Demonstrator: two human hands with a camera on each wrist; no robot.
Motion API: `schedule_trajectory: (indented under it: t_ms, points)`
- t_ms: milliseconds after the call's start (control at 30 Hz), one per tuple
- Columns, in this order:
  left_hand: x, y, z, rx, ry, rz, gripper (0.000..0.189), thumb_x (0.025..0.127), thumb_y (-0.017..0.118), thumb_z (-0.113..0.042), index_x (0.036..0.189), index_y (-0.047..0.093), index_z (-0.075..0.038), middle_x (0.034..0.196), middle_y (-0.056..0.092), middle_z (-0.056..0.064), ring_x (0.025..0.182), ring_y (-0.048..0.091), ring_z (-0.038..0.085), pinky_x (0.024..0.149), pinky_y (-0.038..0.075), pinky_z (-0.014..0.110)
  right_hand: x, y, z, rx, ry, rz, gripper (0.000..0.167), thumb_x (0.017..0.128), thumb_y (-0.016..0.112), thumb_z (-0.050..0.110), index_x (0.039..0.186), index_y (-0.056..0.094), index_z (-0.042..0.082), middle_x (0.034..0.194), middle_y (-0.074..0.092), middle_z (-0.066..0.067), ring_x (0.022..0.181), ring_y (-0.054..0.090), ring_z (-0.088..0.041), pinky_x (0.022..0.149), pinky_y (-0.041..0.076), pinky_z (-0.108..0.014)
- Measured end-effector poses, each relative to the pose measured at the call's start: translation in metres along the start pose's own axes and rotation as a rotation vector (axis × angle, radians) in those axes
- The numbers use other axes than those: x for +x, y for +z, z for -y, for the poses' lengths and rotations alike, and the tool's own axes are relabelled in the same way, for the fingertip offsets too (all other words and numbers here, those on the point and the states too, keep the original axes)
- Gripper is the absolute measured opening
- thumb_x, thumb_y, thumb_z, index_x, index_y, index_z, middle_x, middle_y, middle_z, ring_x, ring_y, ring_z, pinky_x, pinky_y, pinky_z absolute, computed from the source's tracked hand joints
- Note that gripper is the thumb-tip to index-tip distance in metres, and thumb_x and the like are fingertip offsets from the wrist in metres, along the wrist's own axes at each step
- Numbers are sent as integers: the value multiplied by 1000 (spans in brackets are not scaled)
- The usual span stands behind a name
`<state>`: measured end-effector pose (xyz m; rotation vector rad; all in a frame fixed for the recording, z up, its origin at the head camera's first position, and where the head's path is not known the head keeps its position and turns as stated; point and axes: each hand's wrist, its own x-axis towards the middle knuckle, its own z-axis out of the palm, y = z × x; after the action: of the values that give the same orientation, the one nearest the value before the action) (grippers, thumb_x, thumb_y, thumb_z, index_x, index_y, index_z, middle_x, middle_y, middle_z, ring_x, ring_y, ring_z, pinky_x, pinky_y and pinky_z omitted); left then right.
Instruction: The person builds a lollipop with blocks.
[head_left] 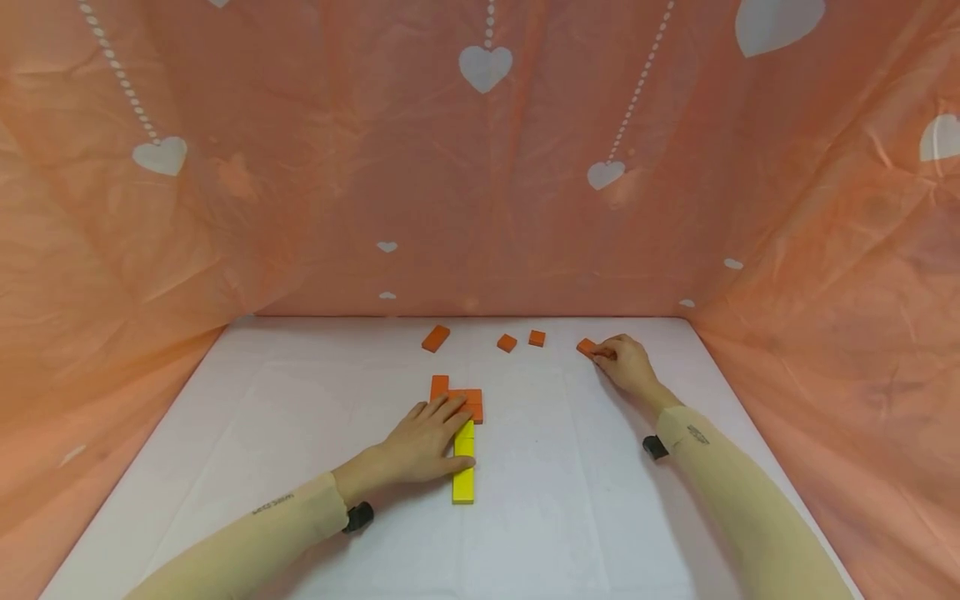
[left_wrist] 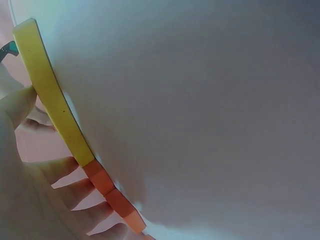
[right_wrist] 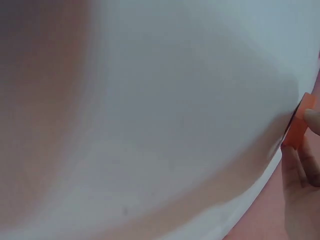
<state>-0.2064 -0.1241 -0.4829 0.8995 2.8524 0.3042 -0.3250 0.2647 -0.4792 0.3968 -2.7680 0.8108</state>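
My left hand (head_left: 423, 442) lies with spread, fairly straight fingers across a flat arrangement of blocks. Its thumb touches a straight yellow strip (head_left: 463, 487), and its other fingers rest over the orange blocks (head_left: 472, 397) at the strip's far end, partly hiding them. One orange block (head_left: 439, 385) sticks out farther at the arrangement's back left. In the left wrist view, the thumb and fingertips meet one long side of the yellow strip (left_wrist: 47, 75) and orange blocks (left_wrist: 120, 202). At the back right, my right hand (head_left: 628, 365) pinches an orange block (right_wrist: 299, 122) between thumb and fingers.
Along the back of the white-covered table (head_left: 300, 417) lie an oblong orange block (head_left: 436, 337) and two small square ones, a left square (head_left: 507, 342) and a right square (head_left: 537, 337). Orange-pink curtains (head_left: 480, 192) with white hearts enclose the back and sides.
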Motion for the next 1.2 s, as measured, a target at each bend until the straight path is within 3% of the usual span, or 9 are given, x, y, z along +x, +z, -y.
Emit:
schedule_trajectory:
  t_ms: [267, 567, 967, 1200]
  points:
    - [0, 0, 0, -8, -7, 3, 81, 97, 64, -60, 157, 45, -10, 167, 34, 13, 155, 27, 40, 121, 27, 63, -10, 13, 43, 160, 22, 30, 21, 96, 71, 2, 115, 76, -5, 114, 65, -27, 104, 67, -41, 89, 59, -51]
    - [-1, -2, -2, -10, -13, 2, 80, 97, 64, -60, 156, 46, -10, 167, 35, 13, 154, 28, 40, 121, 27, 64, -21, 39, 94, 207, -30, 109, 21, 95, 74, 6, 114, 79, -1, 113, 68, -17, 102, 69, -31, 87, 60, -43]
    - [1, -2, -1, -5, -9, 11, 78, 98, 63, -59, 156, 47, -10, 167, 33, 13, 154, 29, 41, 120, 28, 64, -22, 66, 118, 123, -85, 179, 26, 93, 78, 12, 117, 78, 1, 113, 67, -14, 97, 65, -26, 86, 57, -41]
    - [2, -1, -1, -15, -16, 9, 78, 98, 63, -60, 156, 47, -10, 167, 34, 13, 154, 29, 41, 120, 28, 64, -23, 70, 126, 119, -92, 247, 34, 92, 81, 18, 122, 76, 2, 118, 64, -13, 84, 59, -16, 74, 54, -29]
